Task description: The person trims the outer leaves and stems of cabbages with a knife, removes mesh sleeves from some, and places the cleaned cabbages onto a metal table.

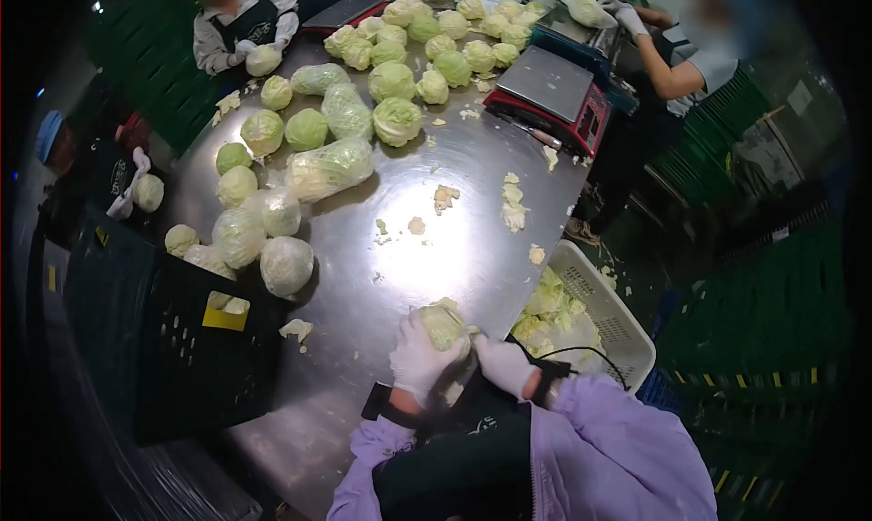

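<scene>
At the near edge of the steel table, my left hand (420,359) in a white glove is wrapped round the side of a pale green cabbage (443,325). My right hand (505,365), gloved too, is closed beside the cabbage's right side, its fingertips at the outer leaves. What those fingers grip is too small to make out. Just beyond the cabbage, leaf scraps (416,226) lie on the steel table (381,294).
Film-wrapped cabbages (286,267) and bare cabbages (392,81) cover the left and far table. A red scale (545,85) stands at the right edge, a knife (536,134) beside it. A white basket (627,326) holds leaves; a dark crate (204,339) stands left. Other people handle cabbages.
</scene>
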Motion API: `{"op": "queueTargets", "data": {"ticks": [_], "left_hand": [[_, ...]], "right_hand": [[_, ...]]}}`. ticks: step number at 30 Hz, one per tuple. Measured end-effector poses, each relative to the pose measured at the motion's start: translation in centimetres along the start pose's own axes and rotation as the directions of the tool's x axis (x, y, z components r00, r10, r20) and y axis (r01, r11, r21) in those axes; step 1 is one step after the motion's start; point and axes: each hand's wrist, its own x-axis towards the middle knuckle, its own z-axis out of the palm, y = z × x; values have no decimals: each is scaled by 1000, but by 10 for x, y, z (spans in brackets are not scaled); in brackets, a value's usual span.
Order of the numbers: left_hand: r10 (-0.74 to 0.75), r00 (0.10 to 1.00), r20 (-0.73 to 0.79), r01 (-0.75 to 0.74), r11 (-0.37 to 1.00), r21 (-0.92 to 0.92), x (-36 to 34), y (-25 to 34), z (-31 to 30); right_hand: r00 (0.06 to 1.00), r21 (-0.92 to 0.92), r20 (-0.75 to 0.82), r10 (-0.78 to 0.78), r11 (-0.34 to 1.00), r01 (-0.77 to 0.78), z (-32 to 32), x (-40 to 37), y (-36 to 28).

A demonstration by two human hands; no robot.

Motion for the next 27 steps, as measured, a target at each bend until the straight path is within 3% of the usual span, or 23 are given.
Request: {"op": "queueTargets", "data": {"ticks": [2,4,5,7,8,10,12,14,15,16,18,19,21,23,24,25,26,27], "left_hand": [[10,1000,16,-10,1000,6,0,2,1],[102,994,-33,-103,995,-20,-1,-14,0],[103,994,-43,-103,995,-11,-4,-26,-6],[198,980,-27,-198,953,-229,-22,-52,-14],[180,983,-31,-182,957,-224,-35,-69,-10],[95,995,-40,-101,832,-545,-47,-100,-1],[81,994,-70,-106,834,-542,-59,-103,4],[90,991,-98,-129,833,-537,-65,-99,7],[129,986,-107,-164,871,-463,-67,-95,7],[169,979,-113,-200,901,-386,-68,-92,9],[202,971,-129,-234,912,-336,-73,-94,12],[206,967,-149,-248,896,-369,-76,-99,13],[197,964,-179,-254,882,-397,-83,-108,14],[292,927,-237,-369,828,-422,-91,-115,15],[285,927,-242,-365,831,-421,-92,-113,12],[61,985,-159,-150,755,-638,-94,-106,7],[-144,989,-21,69,594,-802,-95,-100,5],[-155,988,-21,75,589,-805,-92,-95,7]], "right_hand": [[999,-67,-23,27,997,-29,32,21,20],[998,44,-58,-20,999,23,34,36,23],[1000,189,-8,28,982,-26,27,35,25],[999,263,38,26,964,-35,27,30,48],[996,305,64,59,949,-75,29,27,58],[917,494,345,199,792,-358,-28,14,39],[926,580,328,186,734,-352,-36,5,24],[969,792,222,109,559,-245,-46,10,-2],[993,902,75,90,419,-106,-19,17,-5],[993,902,72,91,419,-104,-9,25,-10],[1000,557,16,-7,830,-3,4,40,-17],[995,654,-69,-76,749,102,12,48,-18],[996,650,-81,-39,756,83,23,52,-21],[996,644,-85,-5,762,59,28,54,-26],[998,799,-29,58,601,-12,26,54,-28],[993,909,43,111,407,-85,15,52,-36],[993,908,50,106,409,-89,3,47,-42],[967,951,244,71,176,-253,-26,39,-59]]}}
